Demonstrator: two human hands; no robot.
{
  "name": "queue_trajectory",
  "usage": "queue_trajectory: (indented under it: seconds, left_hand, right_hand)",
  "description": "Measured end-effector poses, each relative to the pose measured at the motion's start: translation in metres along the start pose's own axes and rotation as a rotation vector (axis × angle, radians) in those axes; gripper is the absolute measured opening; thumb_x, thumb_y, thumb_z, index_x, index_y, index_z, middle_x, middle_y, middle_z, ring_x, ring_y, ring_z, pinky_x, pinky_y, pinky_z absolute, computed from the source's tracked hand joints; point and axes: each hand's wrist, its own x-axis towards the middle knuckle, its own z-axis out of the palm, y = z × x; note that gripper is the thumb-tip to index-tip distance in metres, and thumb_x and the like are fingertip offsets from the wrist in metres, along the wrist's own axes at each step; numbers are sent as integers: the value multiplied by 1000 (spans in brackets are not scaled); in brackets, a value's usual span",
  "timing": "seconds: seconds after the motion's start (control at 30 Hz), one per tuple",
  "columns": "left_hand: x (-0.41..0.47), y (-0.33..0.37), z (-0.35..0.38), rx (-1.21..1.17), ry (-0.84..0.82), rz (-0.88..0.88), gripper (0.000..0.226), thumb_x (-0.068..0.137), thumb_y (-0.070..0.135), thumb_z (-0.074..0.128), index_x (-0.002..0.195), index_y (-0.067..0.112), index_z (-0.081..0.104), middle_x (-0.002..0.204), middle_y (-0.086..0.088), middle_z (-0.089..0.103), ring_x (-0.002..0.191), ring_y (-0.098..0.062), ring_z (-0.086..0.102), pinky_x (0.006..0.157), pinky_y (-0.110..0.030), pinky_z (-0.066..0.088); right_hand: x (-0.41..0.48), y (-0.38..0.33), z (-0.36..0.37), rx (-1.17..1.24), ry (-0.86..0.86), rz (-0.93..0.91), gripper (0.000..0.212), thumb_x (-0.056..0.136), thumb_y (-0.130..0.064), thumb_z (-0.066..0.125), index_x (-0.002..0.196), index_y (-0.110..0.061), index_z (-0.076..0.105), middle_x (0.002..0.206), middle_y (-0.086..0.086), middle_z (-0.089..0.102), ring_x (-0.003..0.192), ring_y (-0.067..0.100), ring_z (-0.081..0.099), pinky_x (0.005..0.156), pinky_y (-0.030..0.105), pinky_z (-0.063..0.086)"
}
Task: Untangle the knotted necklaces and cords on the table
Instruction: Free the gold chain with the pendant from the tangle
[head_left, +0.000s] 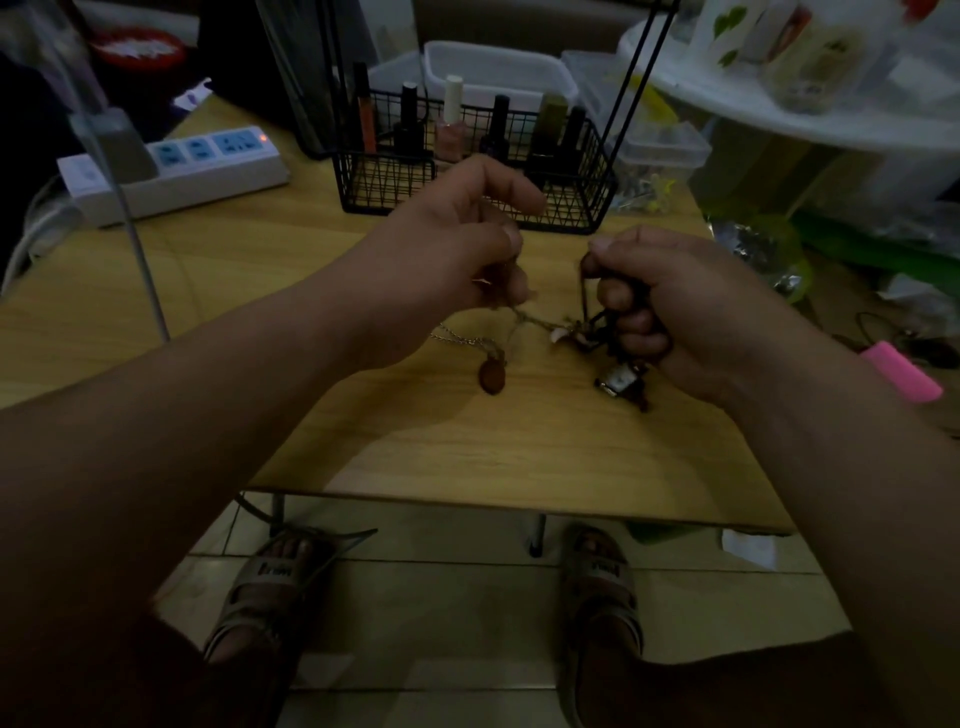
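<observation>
Both hands are up over the wooden bench (467, 441), with the tangle of necklaces and cords (563, 327) strung between them just above the surface. The left hand (452, 244) has its fingers curled in, thumb and fingertips pinching a pale tan cord (524, 314) that runs down and across toward the knot. The right hand (675, 306) is closed into a fist around a bunch of dark cords (584, 291), thumb pressed on top. The knot itself sits close to the right fist, a small muddle of pale and dark strands; which strand crosses which is too dim to tell. Below the left hand a brown oval pendant (492, 375) hangs low, at or just over the bench, and a thin silver chain (457, 338) loops beside it. Under the right hand dangles a silvery rectangular pendant (618, 382). Behind the hands stands a black wire basket (384, 182) holding nail polish bottles, a pink one (451, 130) among the dark ones. A white power strip (176, 171) lies at the bench's far left, its small orange light glowing. Down below, two sandalled feet (275, 587) rest on the tiled floor.
</observation>
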Motion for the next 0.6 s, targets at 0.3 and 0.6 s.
queue_trajectory:
  seconds: [0.3, 0.6]
  left_hand:
    - [-1, -3, 2, 1, 39, -47, 20, 104, 2, 54, 118, 14, 62, 101, -8, 59, 95, -24, 66, 84, -46, 64]
    - [-5, -14, 3, 619, -58, 12, 46, 97, 13, 63, 137, 32, 51, 134, 10, 53, 115, -2, 61, 86, -23, 60]
  right_hand:
    - [0, -1, -10, 65, 37, -66, 19, 103, -28, 57, 86, -20, 56, 65, -3, 54, 51, 9, 38, 43, 23, 25]
    - [-2, -4, -16, 83, 168, -111, 10, 104, -29, 56, 103, -19, 59, 70, -4, 64, 54, 8, 42, 50, 25, 26]
